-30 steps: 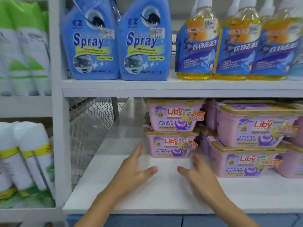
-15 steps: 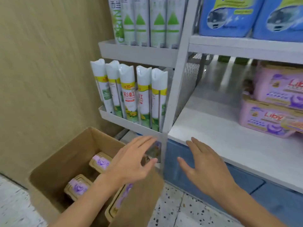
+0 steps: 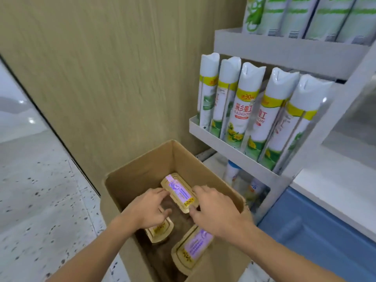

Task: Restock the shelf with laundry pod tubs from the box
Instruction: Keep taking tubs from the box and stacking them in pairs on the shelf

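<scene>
TUB: gold-lidded lilac plastic laundry pod tub (image 3: 180,192) lies in the open brown cardboard box (image 3: 142,174) | GRIP: left hand (image 3: 146,208) and right hand (image 3: 213,208) flank it, fingers spread, not yet clamped | RISK: a shallow edge hold may slip and drop it onto the neighbouring tubs (image 3: 193,249)

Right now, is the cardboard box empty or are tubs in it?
Not empty: the box holds three tubs, the far tub between left hand and right hand.

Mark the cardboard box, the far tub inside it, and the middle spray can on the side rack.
Cardboard box (image 3: 142,171): head view, inside of its far wall.
Far tub (image 3: 180,191): head view, purple label on its lid.
Middle spray can (image 3: 242,111): head view, printed label on its body.
</scene>
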